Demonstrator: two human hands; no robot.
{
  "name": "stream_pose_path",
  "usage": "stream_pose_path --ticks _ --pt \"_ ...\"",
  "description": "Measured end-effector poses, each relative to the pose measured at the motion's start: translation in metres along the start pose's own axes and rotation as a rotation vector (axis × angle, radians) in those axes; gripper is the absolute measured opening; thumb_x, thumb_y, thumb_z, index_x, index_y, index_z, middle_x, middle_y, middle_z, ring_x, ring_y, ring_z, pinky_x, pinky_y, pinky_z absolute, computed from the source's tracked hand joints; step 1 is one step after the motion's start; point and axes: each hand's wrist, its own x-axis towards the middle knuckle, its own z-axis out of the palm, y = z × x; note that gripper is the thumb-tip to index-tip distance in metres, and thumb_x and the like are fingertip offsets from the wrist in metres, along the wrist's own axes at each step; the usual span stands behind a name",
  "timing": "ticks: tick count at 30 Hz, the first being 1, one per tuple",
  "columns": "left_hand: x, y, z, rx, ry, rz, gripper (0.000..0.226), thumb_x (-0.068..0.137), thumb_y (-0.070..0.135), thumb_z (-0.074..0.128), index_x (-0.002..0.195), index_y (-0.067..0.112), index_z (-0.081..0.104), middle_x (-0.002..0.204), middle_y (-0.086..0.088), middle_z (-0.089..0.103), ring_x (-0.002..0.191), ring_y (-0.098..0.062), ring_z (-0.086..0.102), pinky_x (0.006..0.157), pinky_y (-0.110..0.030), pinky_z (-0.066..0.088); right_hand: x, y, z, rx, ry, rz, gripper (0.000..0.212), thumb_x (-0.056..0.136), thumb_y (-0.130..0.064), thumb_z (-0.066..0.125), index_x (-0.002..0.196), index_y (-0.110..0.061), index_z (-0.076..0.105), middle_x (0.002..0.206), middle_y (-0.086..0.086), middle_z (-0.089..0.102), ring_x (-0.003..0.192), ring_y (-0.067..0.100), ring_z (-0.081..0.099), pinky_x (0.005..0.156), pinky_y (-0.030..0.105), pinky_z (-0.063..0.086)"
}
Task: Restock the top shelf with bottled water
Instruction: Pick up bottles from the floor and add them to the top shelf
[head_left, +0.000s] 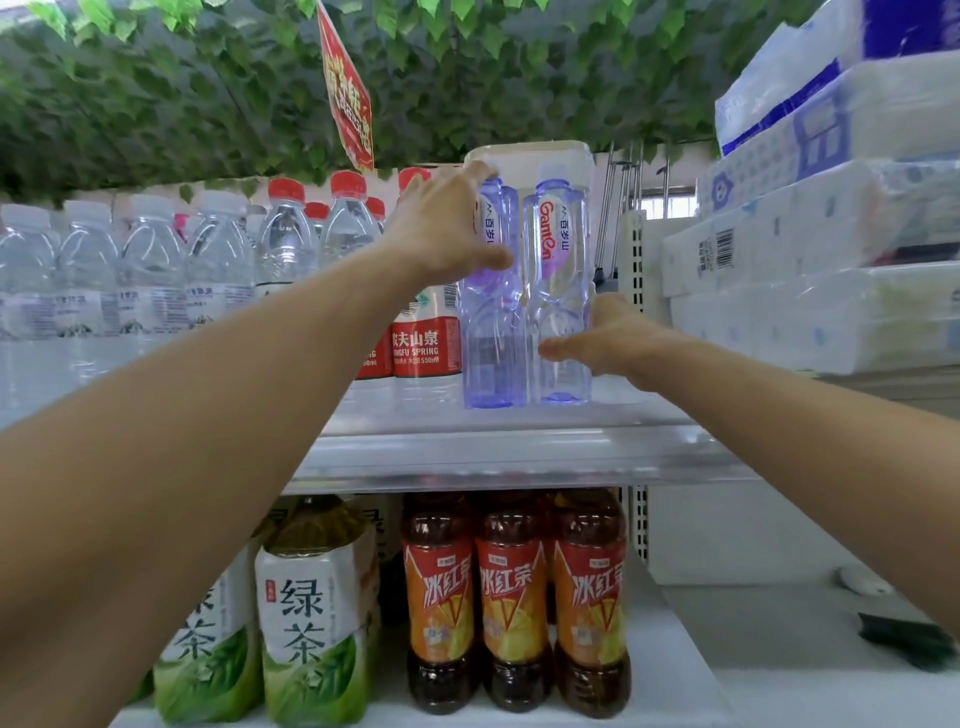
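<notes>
Two clear purple-tinted Ganten water bottles stand side by side at the right end of the top shelf (519, 447). My left hand (441, 223) grips the upper part of the left bottle (491, 353), thumb across its front. My right hand (608, 338) holds the lower part of the right bottle (558, 260), fingers around its right side and thumb across its front. Both bottles are upright with their bases on the shelf.
Red-capped Nongfu Spring bottles (421, 348) and white-capped water bottles (150, 270) fill the top shelf to the left. Iced tea bottles (514, 597) and green tea bottles (311, 608) stand on the shelf below. Stacked tissue packs (810, 260) rise at the right.
</notes>
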Motion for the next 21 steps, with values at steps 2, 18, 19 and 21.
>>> stream_pose_path --ticks 2,18,19,21 --pt "0.001 -0.003 0.002 -0.002 0.011 0.009 0.089 0.075 0.042 0.082 0.149 0.022 0.035 0.144 -0.009 0.046 0.132 -0.03 0.041 0.108 -0.043 0.034 0.005 -0.002 0.003 -0.015 -0.003 0.018 0.057 0.085 -0.033 0.076 0.125 -0.007 0.044 0.096 0.005 0.05 0.081 0.018 0.052 0.077 0.035 0.049" --pt "-0.007 0.003 0.001 0.04 0.015 0.011 0.086 0.082 0.04 0.076 0.151 0.019 0.029 0.144 -0.011 0.043 0.132 -0.03 0.039 0.112 -0.043 0.03 0.011 -0.01 0.009 -0.176 -0.062 0.031 0.071 0.093 -0.037 0.065 0.147 -0.007 0.03 0.137 0.016 0.049 0.12 0.032 0.053 0.094 0.039 0.043" --pt "-0.01 0.003 0.001 0.052 0.015 0.02 0.086 0.083 0.04 0.073 0.152 0.019 0.026 0.145 -0.011 0.041 0.133 -0.03 0.038 0.114 -0.043 0.028 0.008 -0.011 0.009 -0.188 -0.055 0.012 0.073 0.094 -0.038 0.063 0.149 -0.007 0.027 0.144 0.015 0.045 0.127 0.033 0.048 0.097 0.038 0.041" --pt "-0.021 0.003 0.002 0.056 0.03 0.043 0.086 0.085 0.039 0.071 0.153 0.018 0.022 0.148 -0.011 0.037 0.136 -0.03 0.034 0.119 -0.044 0.022 -0.001 -0.013 0.008 -0.241 -0.012 -0.042 0.071 0.095 -0.04 0.061 0.149 -0.006 0.028 0.148 0.014 0.043 0.13 0.031 0.046 0.096 0.034 0.039"
